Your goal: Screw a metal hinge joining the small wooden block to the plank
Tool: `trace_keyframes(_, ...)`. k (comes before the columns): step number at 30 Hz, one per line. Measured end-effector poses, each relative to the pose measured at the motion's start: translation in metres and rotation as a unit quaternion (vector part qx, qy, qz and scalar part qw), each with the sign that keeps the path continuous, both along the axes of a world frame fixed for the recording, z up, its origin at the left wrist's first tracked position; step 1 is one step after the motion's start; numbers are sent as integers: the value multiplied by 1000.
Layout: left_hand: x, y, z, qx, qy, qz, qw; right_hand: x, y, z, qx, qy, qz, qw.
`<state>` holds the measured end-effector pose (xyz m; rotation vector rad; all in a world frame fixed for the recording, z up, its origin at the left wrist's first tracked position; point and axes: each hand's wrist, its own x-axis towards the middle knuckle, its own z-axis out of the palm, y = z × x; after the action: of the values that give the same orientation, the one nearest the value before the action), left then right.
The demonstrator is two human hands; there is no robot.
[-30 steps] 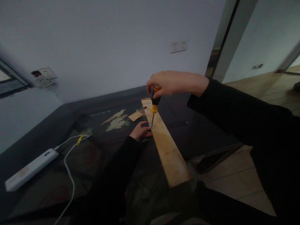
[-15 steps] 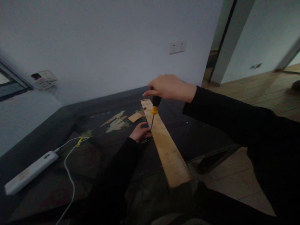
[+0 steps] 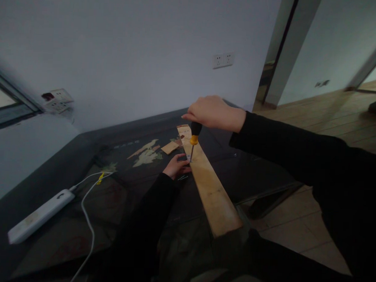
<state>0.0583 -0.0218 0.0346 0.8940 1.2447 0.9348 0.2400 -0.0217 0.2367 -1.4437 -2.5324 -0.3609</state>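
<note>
Lying at the far left of the dark glass table (image 3: 67, 161), a white power strip (image 3: 39, 215) trails its white cable (image 3: 88, 219) toward the near edge. Further right, pale wood scraps (image 3: 147, 154) and a small wooden offcut (image 3: 169, 147) rest on the glass. The left hand (image 3: 175, 167) sits beside them, fingers pinching a small metal fitting (image 3: 188, 158) against the left edge of the long wooden plank (image 3: 209, 185), which runs from the far middle to the near right. Above it, the right hand (image 3: 213, 112) is clenched over the top of a black-and-yellow screwdriver (image 3: 193, 137), held upright with its tip on the fitting. A wall socket (image 3: 223, 60) sits on the far wall.
</note>
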Motion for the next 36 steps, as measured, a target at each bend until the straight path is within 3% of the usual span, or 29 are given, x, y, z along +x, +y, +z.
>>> trace_keyframes(3,0,-1,1,0,4,-2,1000,2,3,2,-23,14,11,1000)
trace_keyframes(8,0,0,0,-3,2,-1,1000,17,8,17,-113,-16,140,983)
trace_keyframes(10,0,1,-2,-3,2,-2,1000,20,7,20,-123,-28,158,979)
trace_keyframes(19,0,0,-1,10,-6,-1,1000,6,-5,0,-11,2,-21,1000)
trace_keyframes(21,0,-1,-1,10,-4,-3,1000,8,-2,2,-30,8,-8,999)
trace_keyframes(28,-1,-1,0,4,-1,-1,1000,23,4,16,-114,-8,139,984)
trace_keyframes(30,-1,-1,0,5,1,1,1000,21,1,13,-100,-7,127,987)
trace_keyframes(36,0,0,0,12,5,-2,1000,9,-8,0,-10,11,5,1000)
